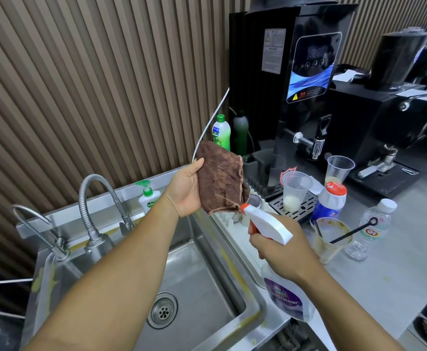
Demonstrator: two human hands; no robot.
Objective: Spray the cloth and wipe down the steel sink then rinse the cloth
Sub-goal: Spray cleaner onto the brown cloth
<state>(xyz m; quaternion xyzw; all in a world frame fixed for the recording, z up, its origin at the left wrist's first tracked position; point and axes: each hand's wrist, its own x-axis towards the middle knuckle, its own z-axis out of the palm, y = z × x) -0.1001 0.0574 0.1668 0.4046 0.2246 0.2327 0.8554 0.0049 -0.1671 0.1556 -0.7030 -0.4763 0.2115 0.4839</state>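
My left hand (pixel 184 191) holds a folded brown cloth (pixel 220 178) upright above the steel sink (pixel 197 277), thumb against its left edge. My right hand (pixel 281 252) grips the neck of a clear spray bottle (pixel 287 297) with a purple label. The bottle's white trigger head (pixel 268 222) has an orange nozzle that points at the cloth's lower edge, almost touching it. Yellowish smears run along the sink's rim and walls. The drain (pixel 163 310) sits in the basin below my left forearm.
Two flexible taps (pixel 98 198) and a soap pump bottle (pixel 148 198) stand behind the sink. On the counter to the right are plastic cups (pixel 295 190), a dirty cup with a spoon (pixel 330 239), bottles, a black water boiler (pixel 308 79) and a drip tray.
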